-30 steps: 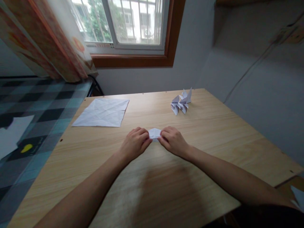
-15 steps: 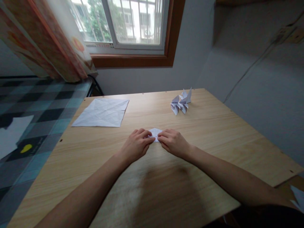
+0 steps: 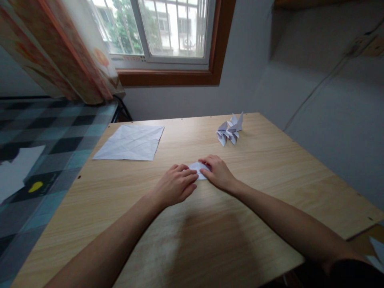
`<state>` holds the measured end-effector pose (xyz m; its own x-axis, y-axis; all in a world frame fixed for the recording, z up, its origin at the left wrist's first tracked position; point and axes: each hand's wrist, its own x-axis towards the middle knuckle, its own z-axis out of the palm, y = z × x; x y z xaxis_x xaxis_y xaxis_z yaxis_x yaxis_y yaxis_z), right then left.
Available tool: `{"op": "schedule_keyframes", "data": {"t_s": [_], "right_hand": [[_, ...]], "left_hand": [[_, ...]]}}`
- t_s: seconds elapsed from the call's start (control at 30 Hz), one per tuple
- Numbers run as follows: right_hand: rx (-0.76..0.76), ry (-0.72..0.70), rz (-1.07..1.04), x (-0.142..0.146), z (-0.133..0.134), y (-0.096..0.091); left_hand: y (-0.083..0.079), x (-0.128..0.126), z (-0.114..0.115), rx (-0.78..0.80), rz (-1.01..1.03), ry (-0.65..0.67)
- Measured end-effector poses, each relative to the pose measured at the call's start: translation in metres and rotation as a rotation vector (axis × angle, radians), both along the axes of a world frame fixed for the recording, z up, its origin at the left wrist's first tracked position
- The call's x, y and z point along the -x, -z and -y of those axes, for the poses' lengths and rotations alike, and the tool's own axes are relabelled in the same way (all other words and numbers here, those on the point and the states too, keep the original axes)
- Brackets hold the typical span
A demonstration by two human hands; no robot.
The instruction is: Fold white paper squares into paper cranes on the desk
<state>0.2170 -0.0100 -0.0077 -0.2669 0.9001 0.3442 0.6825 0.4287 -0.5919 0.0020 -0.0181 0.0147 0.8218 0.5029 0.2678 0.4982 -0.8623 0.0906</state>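
Observation:
A small folded piece of white paper [image 3: 196, 167] lies on the wooden table in front of me, partly covered by both hands. On its left side rests my left hand [image 3: 177, 185], its fingers stretched out flat with the tips on the paper. My right hand [image 3: 218, 173] holds the right side, the thumb at the near part and the curled fingers at the far edge. The hands are apart, with a strip of paper showing between them.
A creased white sheet [image 3: 129, 142] lies at the table's [image 3: 279, 160] far left. Folded white paper shapes [image 3: 229, 130] stand at the far right. Beside the table, a checked cloth [image 3: 64, 138] bears loose white paper [image 3: 28, 160]. A window and curtain are behind.
My right hand has loosened its pinch, its thumb and fingers now spread farther apart along the paper's right side. My left fingers have flattened out. The view has shifted slightly.

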Motion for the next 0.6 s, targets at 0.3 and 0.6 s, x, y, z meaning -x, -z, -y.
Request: {"op": "schedule_keyframes", "data": {"t_s": [0.3,0.6], "right_hand": [[-0.108,-0.082,0.129,-0.003,0.006,0.001],[-0.222,-0.249,0.437,-0.003,0.019,-0.007]], "left_hand": [[0.000,0.000,0.003,-0.088,0.002,0.001],[0.002,0.000,0.000,-0.098,0.018,-0.005]]}}
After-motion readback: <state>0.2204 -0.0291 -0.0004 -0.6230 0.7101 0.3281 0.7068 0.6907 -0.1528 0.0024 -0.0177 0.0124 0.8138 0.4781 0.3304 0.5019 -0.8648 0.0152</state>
